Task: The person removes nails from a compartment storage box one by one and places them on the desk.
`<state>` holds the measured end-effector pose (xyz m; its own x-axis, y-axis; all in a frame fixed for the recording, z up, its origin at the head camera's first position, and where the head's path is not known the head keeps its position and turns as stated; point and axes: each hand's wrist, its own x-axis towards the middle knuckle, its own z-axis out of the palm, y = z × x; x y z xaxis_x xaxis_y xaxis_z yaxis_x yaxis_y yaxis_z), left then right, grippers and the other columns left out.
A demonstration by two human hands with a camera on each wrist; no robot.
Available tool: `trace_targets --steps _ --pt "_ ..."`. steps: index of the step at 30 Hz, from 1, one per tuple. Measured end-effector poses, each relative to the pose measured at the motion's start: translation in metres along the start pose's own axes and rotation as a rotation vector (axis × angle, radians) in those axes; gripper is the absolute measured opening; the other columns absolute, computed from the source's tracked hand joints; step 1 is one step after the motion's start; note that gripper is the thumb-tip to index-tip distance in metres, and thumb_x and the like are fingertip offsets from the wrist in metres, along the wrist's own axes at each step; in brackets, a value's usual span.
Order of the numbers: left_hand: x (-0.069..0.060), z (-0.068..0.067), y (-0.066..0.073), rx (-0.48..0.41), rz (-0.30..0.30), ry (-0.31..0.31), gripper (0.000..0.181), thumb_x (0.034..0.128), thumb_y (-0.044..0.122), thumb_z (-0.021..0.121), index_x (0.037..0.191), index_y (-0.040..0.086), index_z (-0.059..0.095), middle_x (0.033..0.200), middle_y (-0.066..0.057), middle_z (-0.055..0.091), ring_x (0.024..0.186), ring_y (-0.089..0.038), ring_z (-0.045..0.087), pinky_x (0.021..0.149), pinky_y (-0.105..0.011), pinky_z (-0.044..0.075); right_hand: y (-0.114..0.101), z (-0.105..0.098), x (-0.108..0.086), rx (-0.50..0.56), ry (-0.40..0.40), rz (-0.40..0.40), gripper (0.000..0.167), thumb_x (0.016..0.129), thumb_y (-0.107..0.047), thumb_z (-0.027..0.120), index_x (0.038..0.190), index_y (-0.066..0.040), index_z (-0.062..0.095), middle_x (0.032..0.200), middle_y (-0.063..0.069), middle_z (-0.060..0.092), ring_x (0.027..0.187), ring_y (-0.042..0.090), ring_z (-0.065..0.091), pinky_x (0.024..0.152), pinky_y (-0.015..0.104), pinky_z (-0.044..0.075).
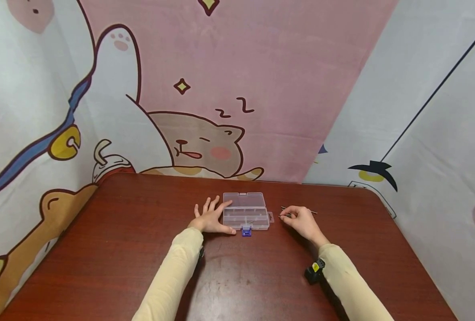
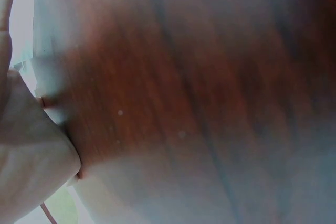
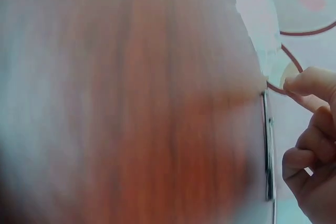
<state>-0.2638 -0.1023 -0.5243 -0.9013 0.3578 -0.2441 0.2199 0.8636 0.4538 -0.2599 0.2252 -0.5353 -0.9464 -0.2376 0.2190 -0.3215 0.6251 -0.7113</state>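
A clear plastic compartment box (image 1: 246, 218) stands with its lid (image 1: 243, 199) raised at the back and a blue latch (image 1: 246, 232) at the front. A thin piece lies in a front compartment. My left hand (image 1: 211, 220) is spread at the box's left side, thumb by the front corner and a finger at the lid. Right of the box, my right hand (image 1: 301, 220) has its fingers bent, thumb and index fingertips close together, near thin metal rods (image 3: 268, 150) on the table. Whether something slim is between these fingertips is unclear. The left wrist view shows part of the left palm (image 2: 34, 156).
The brown wooden table (image 1: 237, 276) runs back to a cartoon-printed cloth (image 1: 285, 89), which also hangs at both sides. A clear hanging tab (image 1: 271, 217) sticks out from the box's right side, towards my right hand.
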Motion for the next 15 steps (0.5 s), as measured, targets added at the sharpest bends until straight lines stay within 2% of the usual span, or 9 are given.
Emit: trace_targets --steps 8,15 --pt "0.0 0.0 0.0 -0.014 0.005 -0.007 0.101 0.0712 0.064 0.074 0.154 0.036 0.022 0.161 -0.012 0.003 0.144 -0.037 -0.004 0.104 -0.067 -0.007 -0.014 0.018 0.004 0.031 0.01 -0.079 0.004 0.08 -0.004 0.075 0.084 -0.005 0.073 0.052 -0.01 0.034 0.046 0.002 0.029 0.046 0.023 0.024" --pt "0.0 0.0 -0.001 -0.019 0.006 -0.005 0.101 0.0709 0.064 0.074 0.153 0.035 0.023 0.161 -0.012 0.003 0.144 -0.037 -0.004 0.104 -0.067 -0.007 -0.025 0.027 0.007 0.061 0.001 -0.067 0.004 0.081 -0.004 0.074 0.085 -0.005 0.073 0.051 -0.01 0.036 0.046 0.004 0.031 0.046 0.023 0.025"
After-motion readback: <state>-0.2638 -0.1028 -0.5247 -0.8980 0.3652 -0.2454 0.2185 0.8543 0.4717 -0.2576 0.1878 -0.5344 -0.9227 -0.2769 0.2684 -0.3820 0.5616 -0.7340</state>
